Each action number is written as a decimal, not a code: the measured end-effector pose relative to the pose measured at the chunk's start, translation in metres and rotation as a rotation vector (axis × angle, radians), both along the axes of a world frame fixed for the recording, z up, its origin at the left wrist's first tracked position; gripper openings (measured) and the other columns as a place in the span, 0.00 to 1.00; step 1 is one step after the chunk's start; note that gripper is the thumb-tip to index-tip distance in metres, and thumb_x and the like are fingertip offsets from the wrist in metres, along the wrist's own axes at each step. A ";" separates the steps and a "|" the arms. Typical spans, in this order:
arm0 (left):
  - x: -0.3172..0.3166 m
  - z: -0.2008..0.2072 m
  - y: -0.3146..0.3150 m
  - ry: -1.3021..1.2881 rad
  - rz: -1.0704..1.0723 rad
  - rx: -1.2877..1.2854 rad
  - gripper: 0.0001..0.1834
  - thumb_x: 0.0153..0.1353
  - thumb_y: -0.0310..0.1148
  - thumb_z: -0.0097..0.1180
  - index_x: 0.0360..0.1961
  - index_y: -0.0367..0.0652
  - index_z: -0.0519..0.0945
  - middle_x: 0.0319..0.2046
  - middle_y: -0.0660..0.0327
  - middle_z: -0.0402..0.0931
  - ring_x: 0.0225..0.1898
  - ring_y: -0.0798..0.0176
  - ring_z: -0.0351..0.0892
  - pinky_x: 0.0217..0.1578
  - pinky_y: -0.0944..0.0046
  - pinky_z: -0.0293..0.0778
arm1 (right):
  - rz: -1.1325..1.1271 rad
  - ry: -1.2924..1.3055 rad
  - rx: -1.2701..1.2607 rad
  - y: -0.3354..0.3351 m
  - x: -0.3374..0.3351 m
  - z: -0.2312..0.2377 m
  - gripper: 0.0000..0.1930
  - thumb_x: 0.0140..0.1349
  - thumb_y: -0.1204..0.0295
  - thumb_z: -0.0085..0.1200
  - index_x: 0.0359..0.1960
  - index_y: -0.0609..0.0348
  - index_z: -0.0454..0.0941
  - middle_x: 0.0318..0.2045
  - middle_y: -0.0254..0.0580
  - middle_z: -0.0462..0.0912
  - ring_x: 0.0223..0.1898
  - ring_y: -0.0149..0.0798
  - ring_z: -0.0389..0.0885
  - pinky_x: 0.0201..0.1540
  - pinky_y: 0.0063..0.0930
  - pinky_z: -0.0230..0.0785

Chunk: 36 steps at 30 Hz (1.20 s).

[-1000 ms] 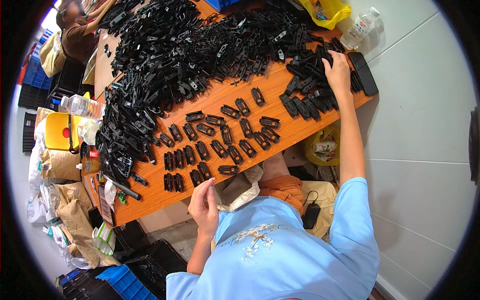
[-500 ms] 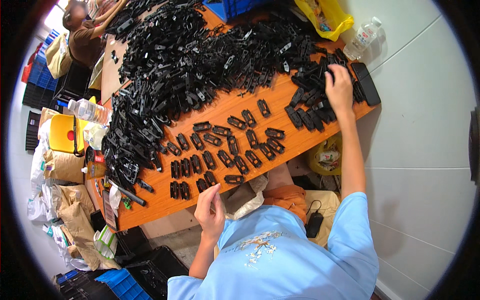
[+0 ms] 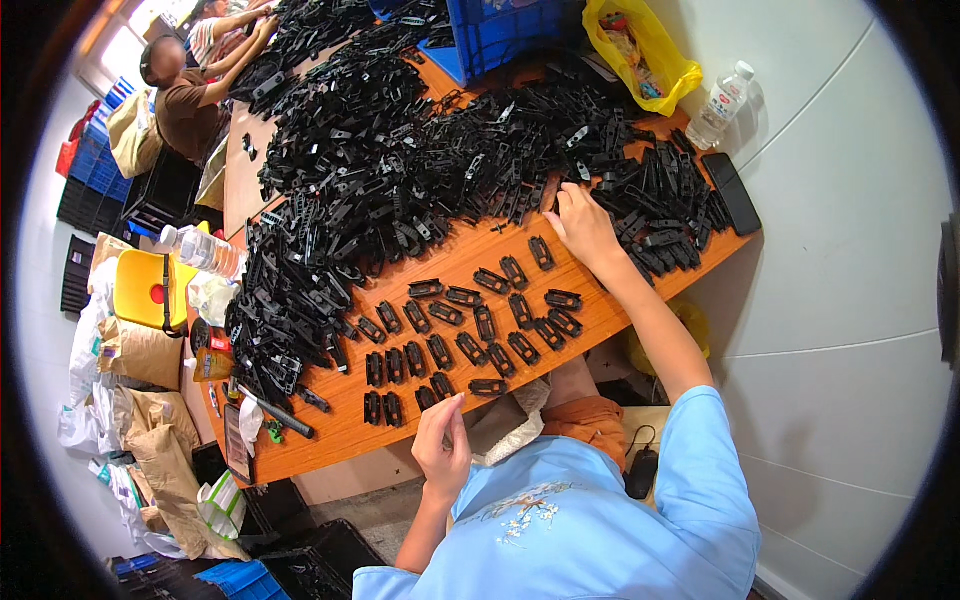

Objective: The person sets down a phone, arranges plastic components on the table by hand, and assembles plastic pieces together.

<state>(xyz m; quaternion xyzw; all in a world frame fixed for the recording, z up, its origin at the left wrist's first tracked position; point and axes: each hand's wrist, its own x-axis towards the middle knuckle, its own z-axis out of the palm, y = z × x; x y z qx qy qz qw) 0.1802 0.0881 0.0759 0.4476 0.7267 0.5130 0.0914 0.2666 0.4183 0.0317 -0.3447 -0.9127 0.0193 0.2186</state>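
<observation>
My left hand (image 3: 443, 446) is at the table's near edge, its thumb and fingers pressed together. Whatever it may pinch is too small or hidden to name. Just beyond its fingertips lie small black plastic frames (image 3: 485, 323) with slotted middles, spread in loose rows. My right hand (image 3: 585, 228) reaches over the table, fingers curled toward the thumb, at the edge of the big heap of black plastic parts (image 3: 370, 170). Its grip is too unclear to show what it holds. Right of that wrist is a smaller group of long black parts (image 3: 665, 205).
A blue crate (image 3: 510, 35), a yellow bag (image 3: 645, 60), a clear bottle (image 3: 720, 105) and a black phone (image 3: 732, 193) line the far and right sides. Another bottle (image 3: 205, 250) and a dark rod (image 3: 280, 413) are at left. Two people work at the far left.
My right hand has moved left from the smaller group of parts to the big heap's edge. My left hand stays pinched near the table edge. The view has shifted slightly.
</observation>
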 end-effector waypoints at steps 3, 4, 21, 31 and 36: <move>-0.003 0.000 0.003 -0.007 -0.015 0.008 0.11 0.53 0.14 0.51 0.38 0.33 0.76 0.35 0.53 0.77 0.37 0.60 0.78 0.39 0.67 0.72 | -0.035 0.025 0.029 0.002 0.002 -0.012 0.13 0.55 0.72 0.52 0.37 0.70 0.73 0.44 0.49 0.75 0.44 0.48 0.75 0.46 0.34 0.70; -0.005 0.000 0.006 0.026 -0.034 0.031 0.11 0.54 0.15 0.51 0.39 0.33 0.76 0.35 0.53 0.77 0.37 0.60 0.78 0.38 0.67 0.72 | -0.044 0.058 0.087 0.005 0.002 -0.014 0.11 0.55 0.74 0.51 0.36 0.71 0.74 0.43 0.50 0.75 0.42 0.49 0.76 0.45 0.35 0.70; 0.012 0.014 0.072 -0.927 -0.258 0.025 0.19 0.66 0.33 0.42 0.54 0.33 0.67 0.48 0.54 0.72 0.48 0.63 0.73 0.51 0.61 0.70 | 0.250 0.649 -1.366 -0.135 0.052 0.060 0.09 0.61 0.71 0.49 0.34 0.65 0.79 0.29 0.33 0.80 0.30 0.23 0.75 0.34 0.18 0.69; 0.020 -0.005 0.009 -1.215 -0.079 -0.061 0.17 0.65 0.31 0.45 0.49 0.27 0.70 0.44 0.50 0.73 0.44 0.55 0.76 0.48 0.66 0.73 | 0.119 0.385 -0.391 -0.105 0.079 0.044 0.06 0.51 0.78 0.55 0.32 0.63 0.76 0.32 0.41 0.77 0.35 0.41 0.76 0.36 0.31 0.68; 0.014 0.000 0.000 -1.152 -0.099 -0.060 0.18 0.64 0.29 0.46 0.52 0.29 0.68 0.45 0.51 0.73 0.47 0.59 0.75 0.51 0.67 0.70 | 0.326 0.099 -0.201 -0.092 0.081 0.045 0.11 0.47 0.81 0.53 0.35 0.63 0.75 0.40 0.41 0.75 0.44 0.41 0.72 0.46 0.33 0.65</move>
